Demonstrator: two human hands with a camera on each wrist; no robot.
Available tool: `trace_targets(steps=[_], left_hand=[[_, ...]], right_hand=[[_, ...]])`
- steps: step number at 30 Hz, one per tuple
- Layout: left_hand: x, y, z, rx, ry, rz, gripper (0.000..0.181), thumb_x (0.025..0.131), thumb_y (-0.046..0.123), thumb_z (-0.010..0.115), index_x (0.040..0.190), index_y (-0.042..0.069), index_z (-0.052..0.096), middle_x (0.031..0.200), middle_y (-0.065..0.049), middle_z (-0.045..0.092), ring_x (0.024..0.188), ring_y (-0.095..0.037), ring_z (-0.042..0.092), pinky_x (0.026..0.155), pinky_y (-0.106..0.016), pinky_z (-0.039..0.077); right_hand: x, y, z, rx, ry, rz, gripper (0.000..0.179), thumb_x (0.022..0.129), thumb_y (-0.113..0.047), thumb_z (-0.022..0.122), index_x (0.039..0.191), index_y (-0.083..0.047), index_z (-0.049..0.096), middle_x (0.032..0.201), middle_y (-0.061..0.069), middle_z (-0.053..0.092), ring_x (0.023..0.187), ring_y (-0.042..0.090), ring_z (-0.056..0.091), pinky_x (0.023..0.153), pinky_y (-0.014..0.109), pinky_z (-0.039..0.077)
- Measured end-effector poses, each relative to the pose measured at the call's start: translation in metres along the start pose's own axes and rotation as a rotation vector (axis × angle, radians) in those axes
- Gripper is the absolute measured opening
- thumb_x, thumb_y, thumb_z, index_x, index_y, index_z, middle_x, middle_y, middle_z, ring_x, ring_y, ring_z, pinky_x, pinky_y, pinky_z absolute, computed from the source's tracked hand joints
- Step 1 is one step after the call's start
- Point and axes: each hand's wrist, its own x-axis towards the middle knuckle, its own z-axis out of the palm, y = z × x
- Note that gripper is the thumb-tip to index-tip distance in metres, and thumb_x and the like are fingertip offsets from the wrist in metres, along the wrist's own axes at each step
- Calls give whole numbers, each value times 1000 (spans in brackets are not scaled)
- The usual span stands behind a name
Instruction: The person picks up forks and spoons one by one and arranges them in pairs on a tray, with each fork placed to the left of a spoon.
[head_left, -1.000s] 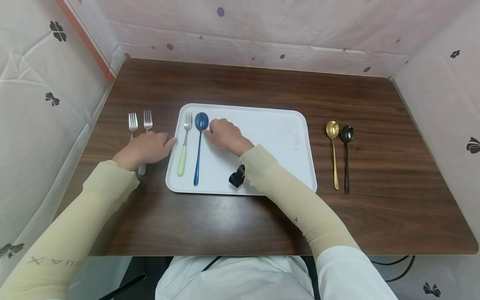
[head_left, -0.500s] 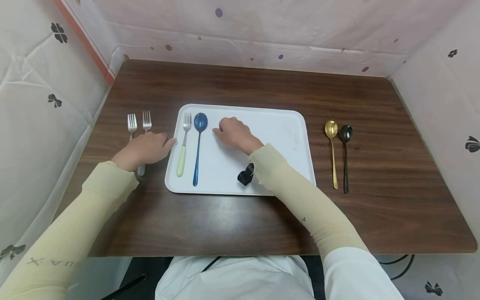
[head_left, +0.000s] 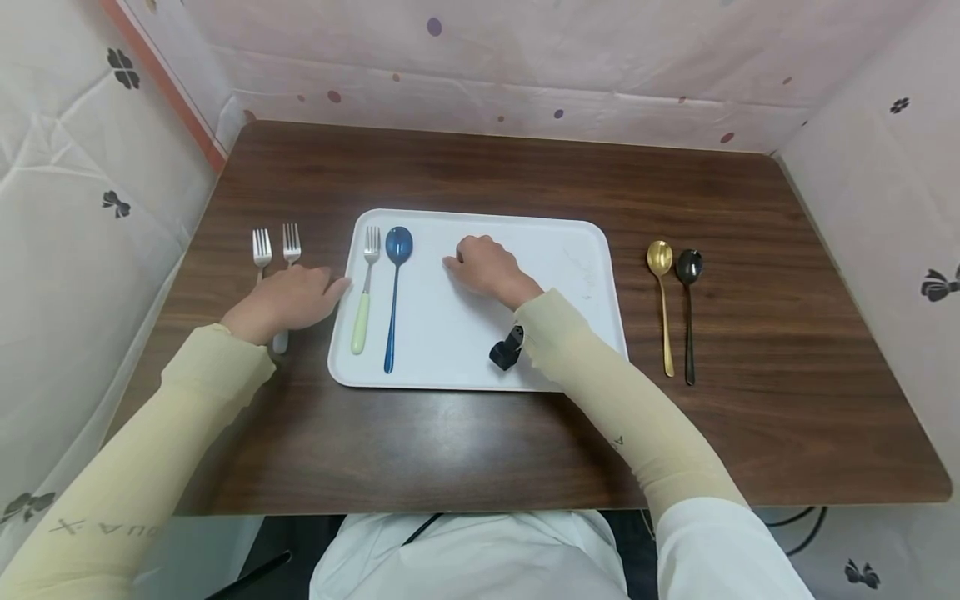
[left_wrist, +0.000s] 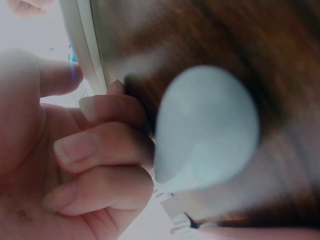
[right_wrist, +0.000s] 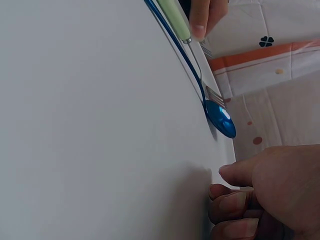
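Observation:
My left hand (head_left: pixel 288 300) is above two forks on the left: a left fork (head_left: pixel 261 248) and a fork with a pale handle (head_left: pixel 281 342). Its fingers are loosely curled and hold nothing, and the hand hides the middles of both forks. Over the white tray (head_left: pixel 570 275) is my right hand (head_left: pixel 487 265), fingers loosely bent, nothing between thumb and fingers (right_wrist: pixel 232 205). Left of it on the tray lie a blue spoon (head_left: pixel 399 246) and a fork with a light green handle (head_left: pixel 361 323), side by side. A blurred pale handle end (left_wrist: pixel 207 130) fills the left wrist view's middle.
Right of the tray, a gold spoon (head_left: pixel 660 258) and a black spoon (head_left: pixel 688 267) lie parallel on the brown wooden table (head_left: pixel 465 450). Patterned white sheets (head_left: pixel 510 67) enclose the table's back and sides. A black camera (head_left: pixel 507 348) sits at my right wrist.
My right hand has moved right across the tray, away from the blue spoon. The spoon stays beside the green-handled fork. The left hand has hardly moved.

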Motion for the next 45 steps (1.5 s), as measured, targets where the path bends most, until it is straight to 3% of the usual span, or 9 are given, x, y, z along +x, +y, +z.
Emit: trace_targets(steps=[11, 18, 30, 39, 45], left_hand=[[4, -5, 2, 7, 6, 0, 65, 101, 47, 29, 130, -8, 49, 117, -33, 59, 96, -41, 60, 83, -59, 47], [4, -5, 2, 5, 8, -4, 64, 101, 46, 30, 129, -8, 50, 115, -32, 60, 93, -39, 60, 81, -57, 47], [6, -7, 3, 12, 13, 14, 68, 101, 48, 26, 130, -10, 48, 119, -35, 58, 101, -45, 59, 85, -60, 45], [5, -5, 0, 5, 5, 14, 67, 101, 47, 28, 130, -10, 48, 118, -35, 57, 100, -45, 59, 84, -60, 45], [2, -5, -2, -1, -1, 12, 66, 101, 46, 29, 130, -10, 48, 118, -35, 57, 99, -45, 59, 83, -60, 46]], right_hand=[[-5, 16, -6, -35, -10, 31, 36, 100, -37, 46, 80, -9, 57, 73, 4, 46, 69, 19, 44, 63, 31, 35], [-8, 23, -7, -32, 2, 40, 34, 100, -36, 46, 85, -9, 59, 78, 5, 51, 74, 20, 46, 67, 32, 37], [-12, 33, -12, -36, 4, 49, 36, 100, -36, 46, 77, -9, 56, 69, 3, 44, 67, 18, 42, 62, 30, 34], [-15, 38, -14, -29, 17, 65, 33, 100, -35, 47, 87, -8, 62, 73, 6, 49, 71, 20, 49, 65, 31, 37], [-18, 41, -19, -26, 15, 76, 35, 100, -35, 47, 82, -8, 58, 70, 5, 47, 67, 20, 47, 63, 31, 36]])
